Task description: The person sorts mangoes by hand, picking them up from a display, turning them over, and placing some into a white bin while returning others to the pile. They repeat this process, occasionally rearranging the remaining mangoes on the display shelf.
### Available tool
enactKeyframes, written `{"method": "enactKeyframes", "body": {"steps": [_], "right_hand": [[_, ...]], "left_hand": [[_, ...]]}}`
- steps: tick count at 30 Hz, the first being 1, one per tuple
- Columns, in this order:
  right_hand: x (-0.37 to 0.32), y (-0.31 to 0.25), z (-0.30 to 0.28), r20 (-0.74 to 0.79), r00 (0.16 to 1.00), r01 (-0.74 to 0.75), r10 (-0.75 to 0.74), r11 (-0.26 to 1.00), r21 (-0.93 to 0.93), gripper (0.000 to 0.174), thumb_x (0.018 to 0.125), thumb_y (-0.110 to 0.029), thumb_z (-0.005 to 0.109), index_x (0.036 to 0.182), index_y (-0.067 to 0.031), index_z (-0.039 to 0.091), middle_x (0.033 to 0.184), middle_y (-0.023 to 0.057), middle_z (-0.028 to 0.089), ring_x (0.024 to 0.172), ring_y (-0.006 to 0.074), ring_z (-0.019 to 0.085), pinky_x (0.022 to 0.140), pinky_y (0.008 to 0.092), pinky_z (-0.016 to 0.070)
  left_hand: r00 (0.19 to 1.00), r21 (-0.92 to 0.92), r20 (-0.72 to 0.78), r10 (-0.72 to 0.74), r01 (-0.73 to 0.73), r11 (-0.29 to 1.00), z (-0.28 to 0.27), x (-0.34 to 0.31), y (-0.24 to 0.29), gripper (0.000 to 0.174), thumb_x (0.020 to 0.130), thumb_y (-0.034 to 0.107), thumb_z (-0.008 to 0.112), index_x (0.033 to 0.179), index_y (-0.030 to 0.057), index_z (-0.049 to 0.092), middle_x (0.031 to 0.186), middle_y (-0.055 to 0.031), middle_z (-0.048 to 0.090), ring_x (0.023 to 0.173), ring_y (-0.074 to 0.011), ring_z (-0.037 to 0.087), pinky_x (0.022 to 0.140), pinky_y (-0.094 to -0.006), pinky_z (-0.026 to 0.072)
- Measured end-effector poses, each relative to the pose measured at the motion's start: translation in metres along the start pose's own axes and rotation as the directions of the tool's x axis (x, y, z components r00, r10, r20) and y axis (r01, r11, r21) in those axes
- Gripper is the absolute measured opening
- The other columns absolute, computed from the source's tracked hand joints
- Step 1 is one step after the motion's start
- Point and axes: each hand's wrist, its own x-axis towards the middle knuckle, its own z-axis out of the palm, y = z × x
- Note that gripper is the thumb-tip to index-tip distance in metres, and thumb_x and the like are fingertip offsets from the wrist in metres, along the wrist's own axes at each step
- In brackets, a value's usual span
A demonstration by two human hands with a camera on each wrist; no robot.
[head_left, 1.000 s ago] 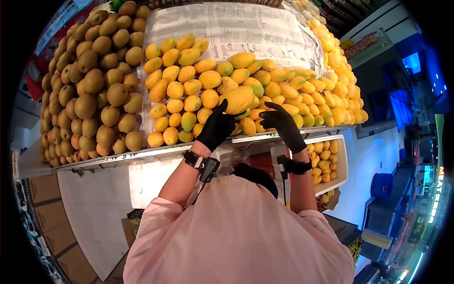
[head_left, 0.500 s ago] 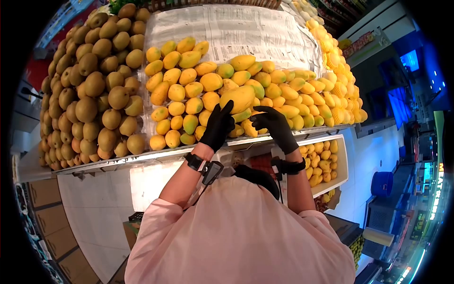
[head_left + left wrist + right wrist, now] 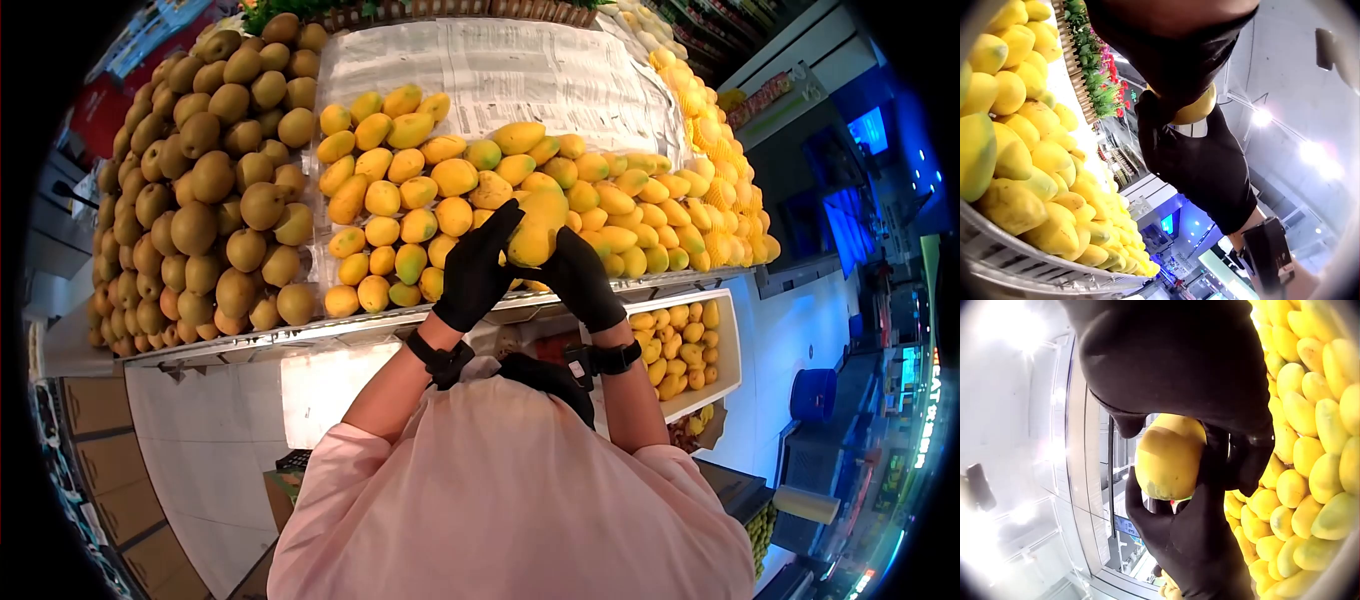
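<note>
Between two black-gloved hands, a large yellow mango (image 3: 539, 225) is held up over the front of the mango pile. The left hand (image 3: 478, 265) grips its left side and the right hand (image 3: 582, 283) its lower right. Seen from the right wrist, the mango (image 3: 1171, 456) sits between the right hand (image 3: 1179, 369) above and the left hand (image 3: 1194, 537) below, fingers curled around it. In the left wrist view only part of the mango (image 3: 1196, 107) shows; the right hand (image 3: 1204, 169) is against it, and the left hand (image 3: 1166, 62) covers the rest.
Rows of mangoes (image 3: 410, 190) lie on the display, with paper lining (image 3: 500, 75) behind them. Brown round fruit (image 3: 200, 200) is heaped on the left, net-wrapped fruit (image 3: 725, 190) on the right. A metal edge (image 3: 250, 340) runs along the front; a white box (image 3: 728, 345) of mangoes stands below.
The large mango has turned from lying sideways to pointing toward the person. The right hand has moved in from beside it and now holds it along with the left.
</note>
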Motion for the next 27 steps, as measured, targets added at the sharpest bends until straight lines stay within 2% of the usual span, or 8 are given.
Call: {"method": "enactKeyframes", "body": {"steps": [1,3,6,9,12,15,18,27], "right_hand": [[0.003,-0.005,0.002,0.0,0.999,0.043,-0.043,0.995,-0.095,0.034,0.098,-0.018,0.054,0.125,0.0017,0.049,0.117,0.0109,0.057,0.105,0.022,0.06,0.086,0.0334,0.0527],[0.004,-0.031,0.005,0.016,0.992,-0.122,0.123,0.943,0.309,0.035,0.097,-0.018,0.054,0.125,0.0018,0.048,0.116,0.01,0.057,0.106,0.0209,0.059,0.087,0.0328,0.0522],[0.008,-0.065,0.008,0.087,0.939,-0.284,0.332,0.607,0.742,0.035,0.097,-0.018,0.054,0.126,0.0016,0.048,0.117,0.0098,0.057,0.106,0.0198,0.059,0.088,0.0326,0.0518],[0.004,-0.065,0.002,0.014,0.978,-0.176,0.209,0.788,0.59,0.035,0.097,-0.017,0.054,0.126,0.0013,0.048,0.118,0.0092,0.057,0.106,0.0178,0.058,0.087,0.0312,0.0515],[-0.002,-0.075,-0.002,-0.021,0.974,-0.158,0.227,0.742,0.652,0.036,0.096,-0.015,0.055,0.127,0.0016,0.047,0.117,0.0087,0.058,0.105,0.017,0.058,0.086,0.03,0.0506],[-0.006,-0.068,-0.013,-0.046,0.988,-0.137,0.15,0.968,0.211,0.039,0.093,-0.011,0.056,0.128,0.0021,0.047,0.116,0.0083,0.058,0.105,0.0168,0.057,0.087,0.0294,0.0494],[-0.011,-0.056,-0.01,-0.033,0.965,-0.195,0.259,0.8,0.567,0.042,0.09,-0.009,0.059,0.128,0.0022,0.047,0.116,0.0083,0.058,0.104,0.0163,0.057,0.087,0.0298,0.0488],[-0.016,-0.045,-0.004,-0.08,0.963,-0.243,0.259,0.956,0.165,0.061,0.08,-0.024,0.076,0.127,0.0035,0.05,0.113,0.0127,0.064,0.101,0.0192,0.062,0.086,0.0311,0.0503]], "left_hand": [[0.999,0.041,-0.014,0.034,-0.033,0.999,0.0,0.0,0.001,0.07,0.068,0.003,0.081,0.131,0.0018,0.05,0.135,-0.0159,0.054,0.118,-0.0289,0.058,0.097,-0.0346,0.047],[0.994,0.126,-0.037,0.103,-0.098,0.987,0.002,-0.001,0.0,0.072,0.068,0.005,0.082,0.132,0.0019,0.05,0.136,-0.0158,0.053,0.116,-0.0294,0.058,0.096,-0.0353,0.0481],[0.997,0.15,-0.053,0.047,-0.038,0.988,0.005,-0.008,-0.003,0.085,0.068,0.01,0.085,0.14,0.0041,0.04,0.142,-0.0177,0.045,0.124,-0.0315,0.051,0.092,-0.0355,0.0498],[0.999,0.083,-0.006,-0.05,0.05,0.995,0.004,-0.019,-0.002,0.095,0.066,0.011,0.086,0.144,0.0047,0.033,0.144,-0.0173,0.041,0.127,-0.0304,0.047,0.092,-0.0348,0.0498],[0.993,-0.012,0.002,-0.118,0.118,0.993,0.007,-0.03,-0.002,0.1,0.065,0.012,0.088,0.146,0.0048,0.029,0.144,-0.0156,0.039,0.126,-0.0274,0.047,0.092,-0.0343,0.0494],[0.99,-0.096,0.009,-0.139,0.139,0.986,0.008,-0.035,-0.005,0.099,0.067,0.011,0.087,0.146,0.0049,0.027,0.143,-0.014,0.039,0.126,-0.025,0.046,0.093,-0.0351,0.0489],[0.981,-0.209,0.044,-0.191,0.196,0.958,0.011,-0.036,-0.002,0.095,0.068,0.01,0.087,0.144,0.004,0.029,0.143,-0.0139,0.039,0.126,-0.0247,0.046,0.096,-0.0352,0.0475],[0.929,-0.398,0.193,-0.317,0.369,0.84,0.035,-0.031,0.0,0.085,0.071,0.019,0.085,0.138,0.0012,0.036,0.129,-0.016,0.054,0.113,-0.0242,0.058,0.095,-0.0342,0.0488]]}}
